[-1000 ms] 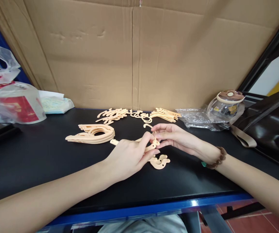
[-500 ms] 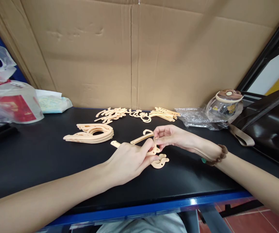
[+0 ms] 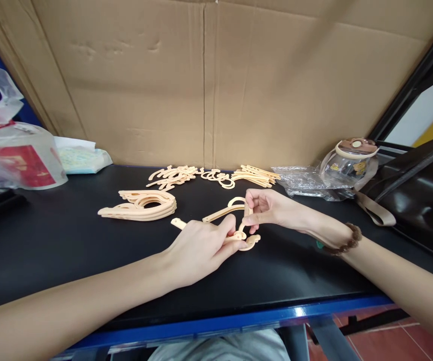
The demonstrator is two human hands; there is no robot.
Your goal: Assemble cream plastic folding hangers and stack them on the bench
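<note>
My left hand [image 3: 201,248] is closed around a beige plastic hanger arm [image 3: 179,223], whose far end pokes out left of the knuckles. My right hand [image 3: 267,208] pinches a second hanger piece [image 3: 247,213], which meets the first at a round joint by my left fingertips. Whether the two are locked together I cannot tell. Below the left fingertips lies a curved hanger hook [image 3: 253,243]. Behind my hands rest a straight hanger bar [image 3: 218,214] and another curved piece [image 3: 236,201], partly hidden by my right fingers.
Left of my hands is a stack of folded hangers [image 3: 141,213]. Piles of curved parts [image 3: 174,176], hooks [image 3: 218,177] and bars [image 3: 256,175] lie along the cardboard wall [image 3: 144,90]. Clear plastic bags [image 3: 299,181], a bottle [image 3: 347,163] and a black bag [image 3: 419,195] stand right; a tissue pack [image 3: 83,156] left.
My right hand has shifted slightly right and tilted the pinched piece upright, showing more of it. The loose hook below is now more covered. My left hand stays nearly in place.
</note>
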